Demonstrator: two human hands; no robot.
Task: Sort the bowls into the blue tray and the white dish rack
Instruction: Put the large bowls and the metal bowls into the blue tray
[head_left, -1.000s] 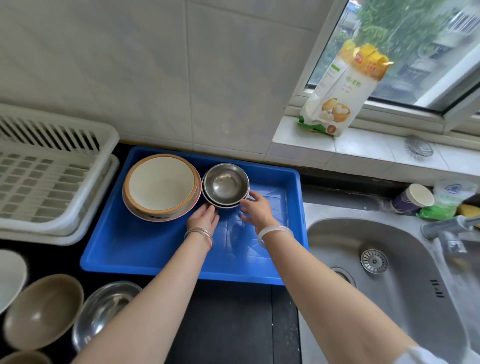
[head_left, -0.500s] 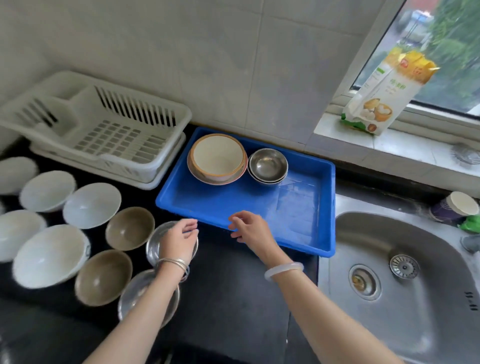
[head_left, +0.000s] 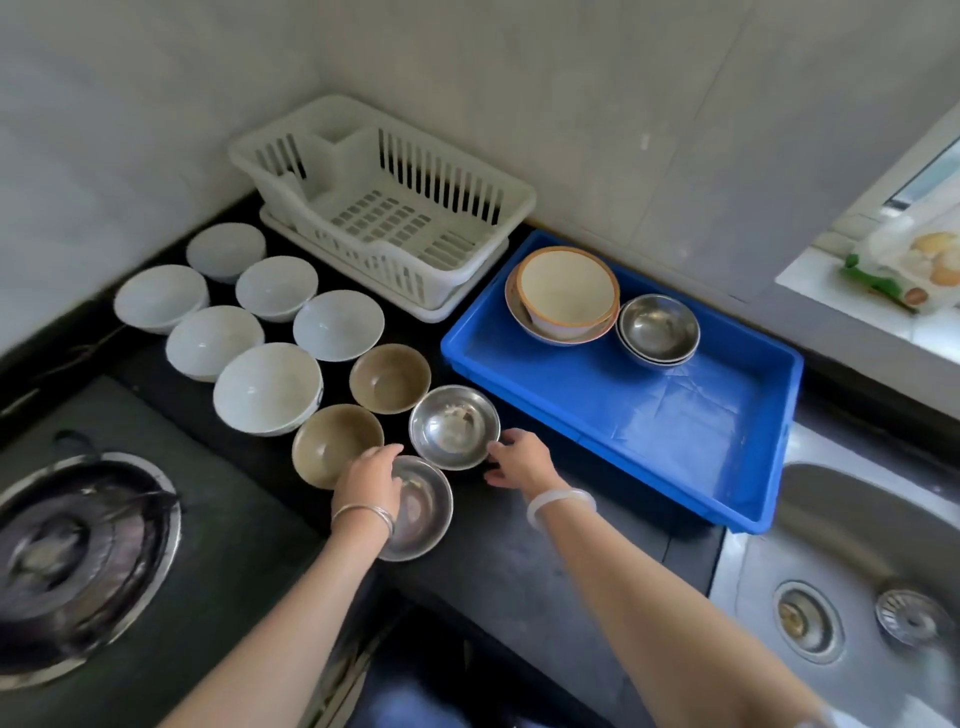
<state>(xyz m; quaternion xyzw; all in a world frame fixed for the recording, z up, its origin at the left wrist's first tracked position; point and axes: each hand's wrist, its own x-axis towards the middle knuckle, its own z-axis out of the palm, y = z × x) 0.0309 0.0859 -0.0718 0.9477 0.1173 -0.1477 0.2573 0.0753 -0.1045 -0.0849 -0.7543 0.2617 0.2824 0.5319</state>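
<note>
Dark kitchen table (head_left: 511, 564), bowls unsorted beside blue tray (head_left: 623, 415) and white dish rack (head_left: 387, 208): left hand (head_left: 369, 480) curled on near steel bowl (head_left: 423, 512), right hand (head_left: 519, 460) loose-fingered, touching far steel bowl (head_left: 453, 426); likely risk: slick rims slipping, knocking adjacent brown bowls (head_left: 335, 441).

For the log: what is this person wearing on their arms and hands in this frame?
Both forearms are bare and there are no gloves. The left hand has thin silver bangles stacked at the wrist. The right hand has a single thick, rounded, milky-white bangle. No rings can be made out.
</note>
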